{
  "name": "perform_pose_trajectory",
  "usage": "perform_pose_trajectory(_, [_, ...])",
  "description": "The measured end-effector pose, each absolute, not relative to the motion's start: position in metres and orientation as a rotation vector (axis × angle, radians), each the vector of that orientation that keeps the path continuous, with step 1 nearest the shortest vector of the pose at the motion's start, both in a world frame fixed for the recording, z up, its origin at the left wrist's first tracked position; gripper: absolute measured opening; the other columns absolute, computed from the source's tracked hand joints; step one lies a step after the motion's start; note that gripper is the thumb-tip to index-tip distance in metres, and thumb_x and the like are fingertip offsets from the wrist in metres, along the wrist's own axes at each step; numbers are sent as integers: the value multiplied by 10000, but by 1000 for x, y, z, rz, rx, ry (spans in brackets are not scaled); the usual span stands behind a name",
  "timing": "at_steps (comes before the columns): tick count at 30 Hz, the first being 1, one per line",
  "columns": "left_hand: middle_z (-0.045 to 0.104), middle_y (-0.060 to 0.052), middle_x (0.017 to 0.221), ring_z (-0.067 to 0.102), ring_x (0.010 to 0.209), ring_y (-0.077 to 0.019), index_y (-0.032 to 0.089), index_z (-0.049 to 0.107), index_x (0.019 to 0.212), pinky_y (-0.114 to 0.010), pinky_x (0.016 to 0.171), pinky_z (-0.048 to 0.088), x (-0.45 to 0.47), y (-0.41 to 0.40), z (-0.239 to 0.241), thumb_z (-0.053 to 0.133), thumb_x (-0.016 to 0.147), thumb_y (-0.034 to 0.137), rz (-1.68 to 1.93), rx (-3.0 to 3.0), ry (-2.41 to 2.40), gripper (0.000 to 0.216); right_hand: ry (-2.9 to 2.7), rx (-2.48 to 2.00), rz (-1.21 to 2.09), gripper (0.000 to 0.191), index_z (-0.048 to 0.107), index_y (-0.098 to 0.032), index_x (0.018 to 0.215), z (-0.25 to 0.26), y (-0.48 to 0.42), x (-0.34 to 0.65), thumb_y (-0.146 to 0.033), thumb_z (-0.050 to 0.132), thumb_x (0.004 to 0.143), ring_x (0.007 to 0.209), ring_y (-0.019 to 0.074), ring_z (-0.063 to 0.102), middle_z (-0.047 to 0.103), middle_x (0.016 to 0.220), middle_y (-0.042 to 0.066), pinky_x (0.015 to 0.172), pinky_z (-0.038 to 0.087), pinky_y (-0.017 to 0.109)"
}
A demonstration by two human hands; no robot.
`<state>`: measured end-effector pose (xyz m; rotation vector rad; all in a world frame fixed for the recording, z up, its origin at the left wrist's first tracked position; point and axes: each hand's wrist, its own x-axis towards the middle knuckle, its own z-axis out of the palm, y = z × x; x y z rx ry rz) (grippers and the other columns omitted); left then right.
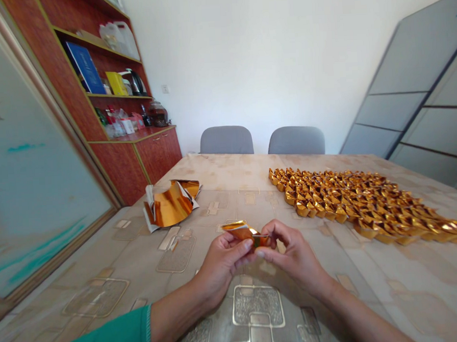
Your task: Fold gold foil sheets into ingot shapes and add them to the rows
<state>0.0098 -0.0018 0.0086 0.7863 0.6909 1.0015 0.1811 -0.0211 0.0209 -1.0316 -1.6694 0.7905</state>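
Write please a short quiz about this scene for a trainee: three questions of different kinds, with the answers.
1. True or false: the left hand and the right hand both pinch one gold foil sheet.
2. Where does the heap of folded gold pieces lie? A) on the table, right of the hands; B) on the floor; C) in a box.
3. How many grey chairs stand at the table's far side?
Key: 1 true; 2 A; 3 two.
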Motion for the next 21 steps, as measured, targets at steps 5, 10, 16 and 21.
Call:
perform_pose_trajectory(5, [722, -36, 890, 658, 740, -92, 133, 715, 851, -188, 730, 547, 8, 2, 8, 879, 630, 208, 966, 666, 655, 285, -1646, -986, 876, 176, 591, -240, 845, 22, -21, 183, -412, 611, 879, 691, 161, 522, 580, 760, -2, 628, 430, 278])
perform_pose_trajectory(10, [710, -30, 817, 654, 715, -87, 111, 721, 841, -177, 709, 550, 10, 1, 6, 901, 589, 208, 938, 629, 688, 325, -1635, -1066, 839, 235, 543, -236, 752, 16, -18, 181, -433, 625, 850, 617, 151, 481, 531, 666, -18, 571, 397, 267])
perform_pose_trajectory(16, [720, -44, 840, 660, 743, -101, 114, 739, 839, -189, 726, 547, 10, 2, 1, 911, 564, 202, 927, 606, 728, 336, -1663, -1158, 818, 192, 504, -241, 706, 11, -16, 177, -337, 630, 815, 585, 149, 450, 508, 627, -24, 548, 360, 270])
perform_pose_trajectory(21, [722, -40, 848, 661, 778, -110, 129, 729, 836, -209, 762, 538, 10, 3, 0, 878, 631, 215, 921, 641, 653, 268, -1579, -1095, 922, 221, 510, -222, 775, 11, -17, 175, -373, 670, 799, 590, 133, 437, 494, 670, -37, 536, 346, 254])
